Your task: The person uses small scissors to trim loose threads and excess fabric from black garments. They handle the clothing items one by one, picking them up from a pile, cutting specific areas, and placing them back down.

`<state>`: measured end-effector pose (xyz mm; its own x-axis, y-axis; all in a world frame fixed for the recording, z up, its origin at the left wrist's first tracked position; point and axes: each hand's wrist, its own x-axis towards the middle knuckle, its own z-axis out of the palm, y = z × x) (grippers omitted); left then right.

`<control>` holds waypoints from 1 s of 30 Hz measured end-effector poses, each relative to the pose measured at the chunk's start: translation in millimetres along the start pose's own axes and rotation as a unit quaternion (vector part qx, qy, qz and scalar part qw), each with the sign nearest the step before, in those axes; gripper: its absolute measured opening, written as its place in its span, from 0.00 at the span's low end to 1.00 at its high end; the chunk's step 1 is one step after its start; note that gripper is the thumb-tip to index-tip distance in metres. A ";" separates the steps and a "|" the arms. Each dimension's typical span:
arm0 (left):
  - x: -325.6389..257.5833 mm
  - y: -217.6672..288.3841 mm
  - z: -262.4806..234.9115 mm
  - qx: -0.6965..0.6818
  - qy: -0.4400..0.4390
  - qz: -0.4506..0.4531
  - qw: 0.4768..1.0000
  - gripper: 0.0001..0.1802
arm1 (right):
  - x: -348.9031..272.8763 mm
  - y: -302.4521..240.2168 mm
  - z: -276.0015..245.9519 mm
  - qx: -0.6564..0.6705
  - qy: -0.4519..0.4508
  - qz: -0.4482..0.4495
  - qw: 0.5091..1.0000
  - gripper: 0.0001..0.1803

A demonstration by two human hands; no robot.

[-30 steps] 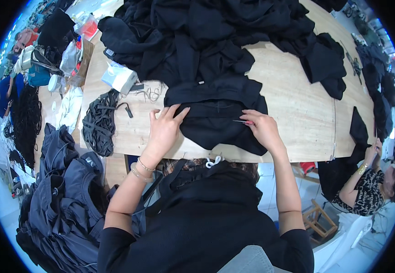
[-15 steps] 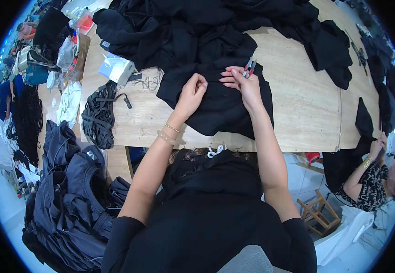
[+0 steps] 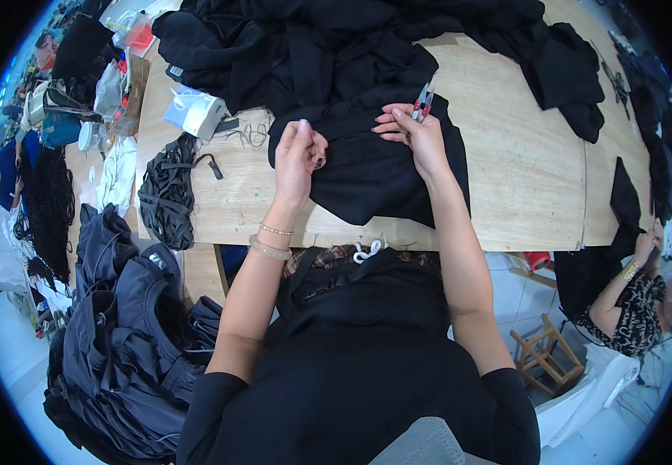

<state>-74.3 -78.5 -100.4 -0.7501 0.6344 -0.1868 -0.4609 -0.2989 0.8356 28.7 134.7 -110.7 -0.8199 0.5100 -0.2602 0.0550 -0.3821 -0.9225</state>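
A black garment piece [image 3: 374, 182] lies near the table's front edge, below a larger heap of black cloth. At its left side my left hand [image 3: 299, 159] is raised with its fingers curled in and its thumb up. Whether it pinches anything small is hard to see. My right hand [image 3: 421, 139] hovers over the right part of the garment piece, its fingers partly extended. Tucked in it, between thumb and palm, are small thread snips [image 3: 424, 102] with reddish parts and pointed metal tips that face away from me.
Left of the garment sit a blue-and-white tissue pack [image 3: 195, 112] and a bundle of dark straps [image 3: 167, 194]. Dark grey garments [image 3: 123, 333] are piled at lower left. A wooden stool [image 3: 545, 353] stands at lower right, near a seated person [image 3: 630, 310]. Black cloth [image 3: 312, 54] covers the far table.
My left hand has moved left off the garment's middle and turned, its thumb now pointing up. The right hand stays nearly in place, with the snips still in it.
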 end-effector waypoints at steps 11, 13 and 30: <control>-0.8 -16.7 26.6 0.487 0.038 0.118 0.864 0.08 | 2.8 1.0 1.1 -0.008 0.011 0.009 1.000 0.12; -19.8 3.3 17.2 0.532 -0.072 0.031 0.843 0.07 | 3.3 0.7 0.8 -0.012 0.011 0.009 1.000 0.12; -51.4 -11.1 37.4 0.620 -0.186 0.152 0.747 0.12 | 5.9 0.4 -0.3 -0.021 -0.003 0.025 0.999 0.12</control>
<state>-12.8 -81.2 -80.8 -0.4400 0.8950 0.0731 0.6712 0.2737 0.6888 24.1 137.8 -112.6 -0.8188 0.4862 -0.3054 0.1200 -0.3753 -0.9191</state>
